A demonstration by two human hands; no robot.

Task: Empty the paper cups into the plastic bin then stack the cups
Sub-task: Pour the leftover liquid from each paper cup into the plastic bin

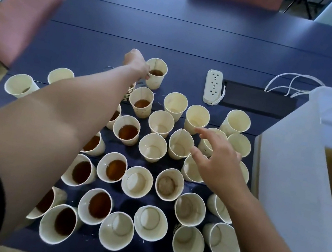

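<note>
Barely, left hand (136,61) at outermost cup (156,74)

Dim, soft light; wide-angle edge distortion

Paper cups (152,147) stand packed across the near half of the table (199,31), with only narrow gaps between them. The far half lies open, save a power strip (212,86) with its cables (289,85). The plastic bin (312,174) walls off the right side.

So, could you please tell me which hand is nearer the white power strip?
Left. The left hand grips a far paper cup left of the white power strip; the right hand hovers nearer the person.
</note>
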